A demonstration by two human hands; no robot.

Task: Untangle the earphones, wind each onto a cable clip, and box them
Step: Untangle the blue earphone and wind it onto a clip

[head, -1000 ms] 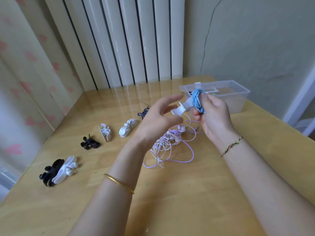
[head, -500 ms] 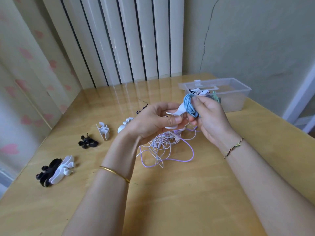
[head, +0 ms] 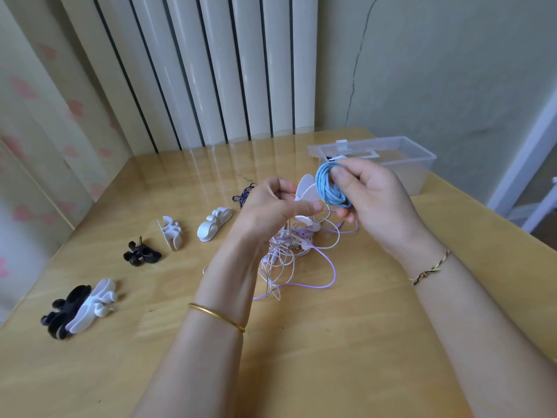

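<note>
A blue earphone cable (head: 329, 188) is wound into a coil around a white cable clip (head: 306, 190), held above the table. My right hand (head: 370, 197) grips the coil with thumb on top and fingers curled below. My left hand (head: 271, 206) pinches the clip's white wing between thumb and fingers. Under both hands lies a tangle of white and purple earphones (head: 297, 254) on the wooden table (head: 331, 342). A dark blue cable (head: 243, 197) lies just beyond my left hand. The clear plastic box (head: 416, 164) stands open at the back right.
Spare clips lie in a row on the left: a white clip (head: 214, 224), another white clip (head: 171, 232), a black clip (head: 141, 254), and a black and white pair (head: 79, 309). A white radiator (head: 217, 67) and walls close off the back.
My left hand closed from spread fingers onto the clip's wing. Both hands and the blue coil then shifted slightly, and the clip's wings now show to the left of the coil.
</note>
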